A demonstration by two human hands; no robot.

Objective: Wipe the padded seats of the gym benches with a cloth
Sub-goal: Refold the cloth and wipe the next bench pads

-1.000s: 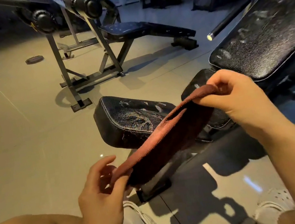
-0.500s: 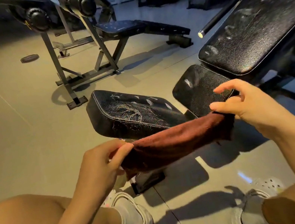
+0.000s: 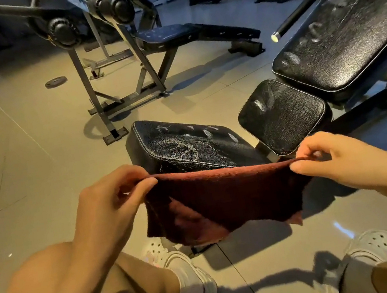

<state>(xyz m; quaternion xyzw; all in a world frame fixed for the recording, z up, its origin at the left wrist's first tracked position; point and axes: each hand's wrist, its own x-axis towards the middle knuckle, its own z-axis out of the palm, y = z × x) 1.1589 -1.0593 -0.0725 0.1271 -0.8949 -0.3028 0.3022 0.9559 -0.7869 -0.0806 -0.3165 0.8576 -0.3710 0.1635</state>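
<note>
A dark red cloth (image 3: pixel 222 198) hangs stretched between my hands, in front of my knees. My left hand (image 3: pixel 108 200) pinches its upper left corner and my right hand (image 3: pixel 332 163) pinches its upper right corner. Just beyond the cloth sits a black padded seat (image 3: pixel 187 145) with worn, cracked patches, its near edge hidden by the cloth. To its right is a smaller black pad (image 3: pixel 282 115), and behind that a long inclined backrest pad (image 3: pixel 348 31) with whitish smears.
A second bench (image 3: pixel 193 32) with a metal rack (image 3: pixel 105 89) stands across the tiled floor. A bar end (image 3: pixel 276 36) points in from the upper right. A weight plate (image 3: pixel 55 82) lies on the floor at left. My feet in white clogs (image 3: pixel 193 283) are below.
The cloth, held slanted with my right hand high, was levelled and spread out flat between both hands. My hands moved apart and the view tilted down.
</note>
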